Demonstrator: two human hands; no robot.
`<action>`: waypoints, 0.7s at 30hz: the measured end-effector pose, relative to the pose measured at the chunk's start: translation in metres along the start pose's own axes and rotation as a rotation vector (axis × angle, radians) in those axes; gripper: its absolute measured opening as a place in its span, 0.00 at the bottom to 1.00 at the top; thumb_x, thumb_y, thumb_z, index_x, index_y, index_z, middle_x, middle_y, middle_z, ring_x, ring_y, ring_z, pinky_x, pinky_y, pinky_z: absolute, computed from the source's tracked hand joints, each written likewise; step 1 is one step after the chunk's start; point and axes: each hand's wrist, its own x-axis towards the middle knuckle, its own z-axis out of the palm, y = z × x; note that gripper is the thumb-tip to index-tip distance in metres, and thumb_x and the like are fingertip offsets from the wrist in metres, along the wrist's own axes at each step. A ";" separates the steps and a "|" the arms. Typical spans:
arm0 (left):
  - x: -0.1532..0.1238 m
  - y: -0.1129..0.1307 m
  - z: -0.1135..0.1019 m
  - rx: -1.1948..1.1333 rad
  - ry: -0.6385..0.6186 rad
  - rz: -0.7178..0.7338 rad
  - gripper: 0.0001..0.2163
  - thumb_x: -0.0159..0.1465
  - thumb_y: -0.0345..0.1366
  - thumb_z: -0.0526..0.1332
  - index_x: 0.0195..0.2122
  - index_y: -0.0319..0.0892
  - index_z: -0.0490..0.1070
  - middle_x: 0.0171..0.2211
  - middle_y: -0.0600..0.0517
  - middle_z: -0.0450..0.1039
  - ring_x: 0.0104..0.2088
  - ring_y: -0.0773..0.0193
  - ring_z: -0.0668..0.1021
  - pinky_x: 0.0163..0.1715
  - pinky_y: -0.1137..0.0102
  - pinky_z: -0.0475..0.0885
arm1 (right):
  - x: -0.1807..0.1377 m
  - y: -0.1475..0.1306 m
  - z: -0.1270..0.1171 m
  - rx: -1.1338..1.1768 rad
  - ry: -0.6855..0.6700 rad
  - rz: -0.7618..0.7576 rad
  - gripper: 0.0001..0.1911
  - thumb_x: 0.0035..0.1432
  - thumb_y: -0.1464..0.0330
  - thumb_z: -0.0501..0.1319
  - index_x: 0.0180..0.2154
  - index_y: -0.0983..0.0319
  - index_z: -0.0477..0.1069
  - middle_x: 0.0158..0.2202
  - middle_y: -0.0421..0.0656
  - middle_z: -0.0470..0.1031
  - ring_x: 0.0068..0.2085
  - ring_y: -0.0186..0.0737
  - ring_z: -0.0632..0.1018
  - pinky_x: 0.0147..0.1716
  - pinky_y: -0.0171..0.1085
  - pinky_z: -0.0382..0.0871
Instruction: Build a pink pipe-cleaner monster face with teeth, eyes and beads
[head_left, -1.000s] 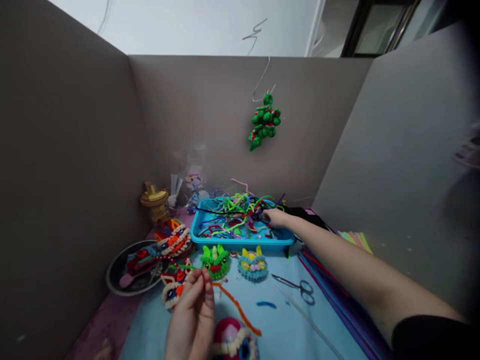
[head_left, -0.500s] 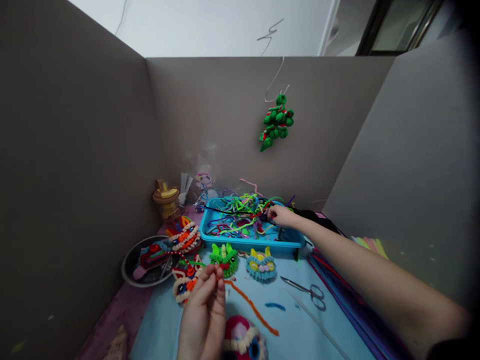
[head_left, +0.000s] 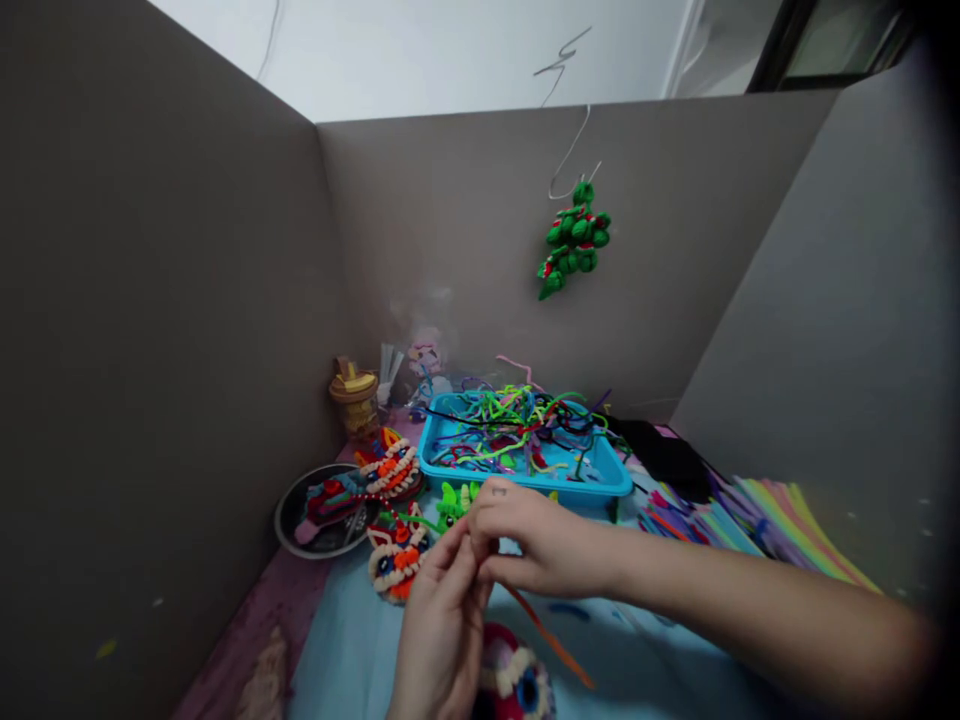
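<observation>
My left hand [head_left: 448, 610] is closed in a pinch on an orange pipe cleaner [head_left: 551, 640], whose free end trails down to the right. My right hand [head_left: 525, 535] meets it fingertip to fingertip, its fingers pinched too. What the right fingers hold is hidden between the hands. Below the hands sits a red and cream pipe-cleaner animal head [head_left: 517, 680] with a blue eye. Behind them, a green pipe-cleaner head [head_left: 454, 503] is partly covered. To the left lies an orange and cream head [head_left: 397, 563].
A blue tray [head_left: 525, 486] of tangled pipe cleaners stands at the back. A metal bowl [head_left: 289, 535] and a lidded cup [head_left: 354, 400] are on the left. Bundled pipe cleaners [head_left: 787, 520] lie right, beside grey partitions [head_left: 465, 220]. A green ornament [head_left: 576, 240] hangs behind.
My right hand has come back from the blue tray to my left fingertips. It now covers the light blue head and the scissors. The view has shifted slightly.
</observation>
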 end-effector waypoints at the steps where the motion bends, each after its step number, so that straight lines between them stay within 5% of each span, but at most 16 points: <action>1: 0.001 0.000 0.000 -0.005 0.039 0.016 0.09 0.60 0.20 0.57 0.36 0.34 0.75 0.37 0.44 0.78 0.34 0.66 0.80 0.33 0.77 0.77 | 0.000 0.005 0.002 0.032 0.031 0.009 0.02 0.52 0.73 0.62 0.29 0.63 0.73 0.32 0.43 0.69 0.37 0.37 0.70 0.39 0.37 0.66; 6: 0.002 0.003 0.003 -0.060 0.233 0.060 0.10 0.60 0.18 0.55 0.34 0.35 0.74 0.33 0.46 0.78 0.32 0.69 0.80 0.32 0.76 0.77 | 0.022 0.053 0.002 0.108 0.200 0.197 0.06 0.53 0.72 0.60 0.33 0.63 0.75 0.31 0.42 0.72 0.34 0.35 0.73 0.35 0.34 0.68; 10: -0.001 0.006 0.006 -0.084 0.276 0.006 0.10 0.61 0.18 0.54 0.34 0.34 0.73 0.31 0.45 0.78 0.30 0.67 0.81 0.29 0.76 0.77 | 0.085 0.099 0.003 -0.130 0.278 0.344 0.11 0.54 0.76 0.56 0.38 0.64 0.74 0.37 0.43 0.76 0.37 0.35 0.76 0.39 0.33 0.69; 14: 0.001 0.010 0.003 -0.129 0.327 0.037 0.10 0.61 0.19 0.53 0.32 0.34 0.73 0.29 0.45 0.77 0.27 0.67 0.80 0.26 0.77 0.76 | 0.168 0.143 0.009 -0.446 0.145 0.358 0.16 0.58 0.78 0.53 0.45 0.63 0.73 0.47 0.45 0.74 0.49 0.36 0.73 0.50 0.32 0.63; 18: 0.006 0.008 -0.008 -0.144 0.351 0.167 0.09 0.59 0.20 0.56 0.34 0.37 0.73 0.31 0.47 0.78 0.31 0.67 0.81 0.29 0.78 0.76 | 0.229 0.183 0.019 -0.525 -0.057 0.424 0.10 0.59 0.74 0.58 0.42 0.65 0.73 0.46 0.47 0.73 0.47 0.41 0.74 0.48 0.38 0.67; 21: 0.008 0.005 -0.017 -0.158 0.370 0.257 0.07 0.58 0.23 0.60 0.36 0.39 0.73 0.33 0.47 0.78 0.33 0.65 0.81 0.30 0.78 0.76 | 0.252 0.206 0.031 -0.593 -0.210 0.492 0.15 0.61 0.65 0.58 0.48 0.65 0.67 0.48 0.47 0.70 0.45 0.42 0.74 0.43 0.44 0.71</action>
